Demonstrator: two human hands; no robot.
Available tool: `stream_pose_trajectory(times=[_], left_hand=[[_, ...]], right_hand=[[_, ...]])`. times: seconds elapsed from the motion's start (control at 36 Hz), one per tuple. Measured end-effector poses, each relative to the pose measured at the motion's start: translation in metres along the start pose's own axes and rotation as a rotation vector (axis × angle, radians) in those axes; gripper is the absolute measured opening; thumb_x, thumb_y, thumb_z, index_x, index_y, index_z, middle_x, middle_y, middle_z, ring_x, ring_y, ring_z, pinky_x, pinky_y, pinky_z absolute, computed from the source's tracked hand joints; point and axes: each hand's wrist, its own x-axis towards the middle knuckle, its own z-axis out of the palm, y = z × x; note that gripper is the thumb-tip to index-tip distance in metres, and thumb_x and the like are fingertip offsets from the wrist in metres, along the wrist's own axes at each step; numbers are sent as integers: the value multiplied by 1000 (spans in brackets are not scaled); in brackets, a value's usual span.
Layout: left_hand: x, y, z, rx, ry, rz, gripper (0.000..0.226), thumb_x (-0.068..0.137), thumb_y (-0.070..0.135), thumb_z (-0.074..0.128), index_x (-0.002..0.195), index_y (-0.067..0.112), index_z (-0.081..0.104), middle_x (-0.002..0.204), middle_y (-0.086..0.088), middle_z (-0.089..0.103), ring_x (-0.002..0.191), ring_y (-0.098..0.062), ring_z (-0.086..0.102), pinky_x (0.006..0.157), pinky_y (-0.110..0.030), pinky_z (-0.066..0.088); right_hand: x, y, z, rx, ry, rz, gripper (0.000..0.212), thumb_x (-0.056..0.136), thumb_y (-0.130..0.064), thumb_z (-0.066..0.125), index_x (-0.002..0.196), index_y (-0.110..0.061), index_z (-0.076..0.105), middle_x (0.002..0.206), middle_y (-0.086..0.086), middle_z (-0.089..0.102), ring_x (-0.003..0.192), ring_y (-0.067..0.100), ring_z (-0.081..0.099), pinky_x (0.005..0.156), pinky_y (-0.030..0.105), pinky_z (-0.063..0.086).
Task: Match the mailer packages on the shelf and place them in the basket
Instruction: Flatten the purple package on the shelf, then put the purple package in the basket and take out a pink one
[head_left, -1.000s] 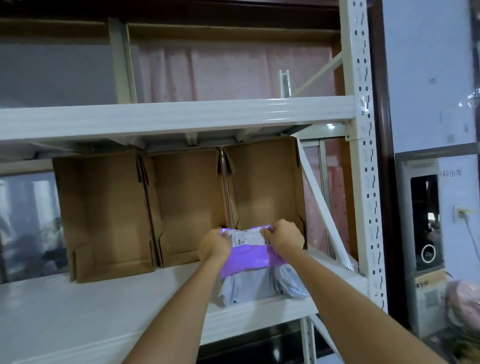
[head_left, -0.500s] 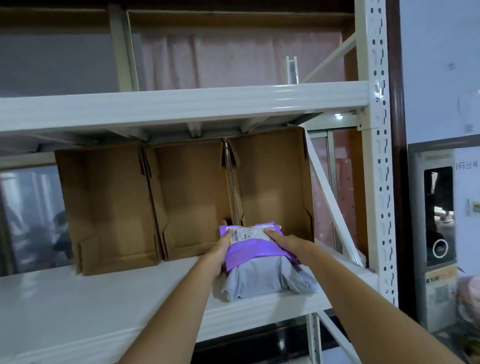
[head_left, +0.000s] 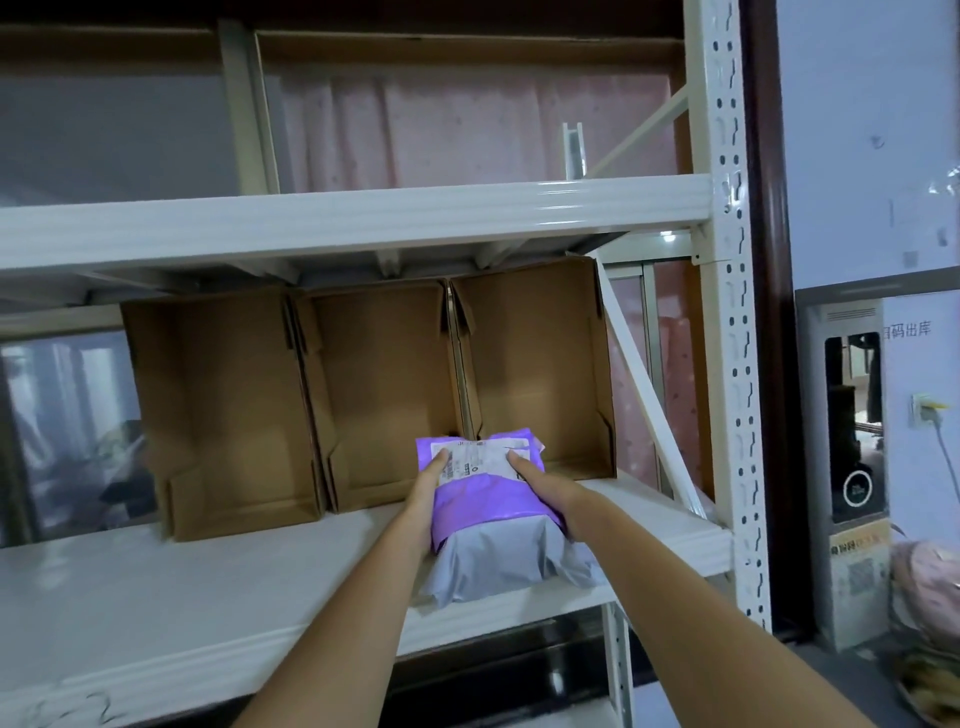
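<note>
So the purple mailer (head_left: 493, 499) is held from both sides: the left hand (head_left: 427, 493) is laid along its 9 o'clock edge with fingers stretched up onto the white label (head_left: 475, 460), and the right hand (head_left: 540, 493) is wrapped around the 3 o'clock edge, fingertips on the label too. Whether the left grip is really curled around it or just pressed flat can't be told. The purple mailer is stacked on a grey mailer (head_left: 498, 564), and both are parked on the white shelf (head_left: 156, 587), near its front edge. Right behind them, at 12 o'clock, three open cardboard boxes (head_left: 384, 395) are lined up side by side. A second shelf board (head_left: 311, 218) is seen above, and at 3 o'clock a grey scanner machine (head_left: 852, 415) is stood beside the rack.
</note>
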Motion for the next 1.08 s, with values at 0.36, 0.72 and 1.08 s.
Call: stream_pose_trajectory(times=[0.36,0.72,1.08], left_hand=[[-46,15,-20,58,-105,68,33,84,36,67,108,13,70,97,-11,75,77,-25,73,71,-32,57],[-114,30,-71,99,-150,87,36,76,30,77,108,15,70,102,-11,74,82,-27,73,73,-38,59],[-174,31,-184,165,-217,4,39,77,25,75,113,14,66,104,-12,73,81,-26,73,76,-42,59]], right_hand=[[-27,-5,13,179,-176,-177,49,82,-52,68,120,-21,63,110,6,73,101,24,70,87,34,56],[-95,-3,58,287,-328,-277,50,81,-35,75,124,-17,59,114,11,71,98,27,70,80,37,58],[-147,39,172,353,-269,-236,62,74,-34,81,128,-16,57,115,13,70,103,33,68,87,45,56]])
